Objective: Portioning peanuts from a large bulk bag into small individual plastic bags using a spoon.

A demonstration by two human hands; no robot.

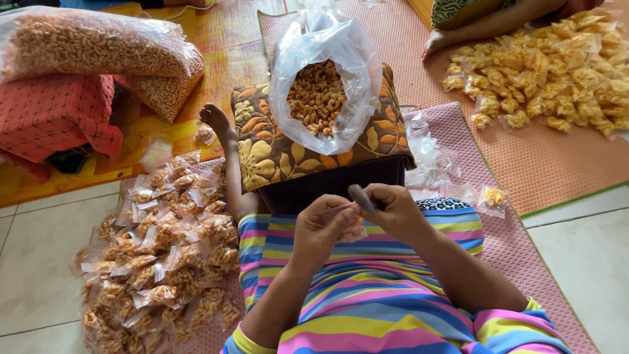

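My left hand (322,227) and my right hand (392,208) meet over my lap, both pinching a small clear packet (352,228) of orange curly snacks. A dark grey object (361,197) sticks up between my right fingers. Just beyond my hands a large open clear bag (325,78) full of the same snacks rests on a brown flowered cushion (268,154). My striped clothing fills the bottom of the view.
A heap of filled small packets (160,252) lies on the floor at my left. Another heap (547,69) lies on the mat at the far right beside another person's foot (438,43). Big sealed snack bags (98,46) sit on a red cushion (56,115) at the far left. Empty clear packets (432,157) lie right of the cushion.
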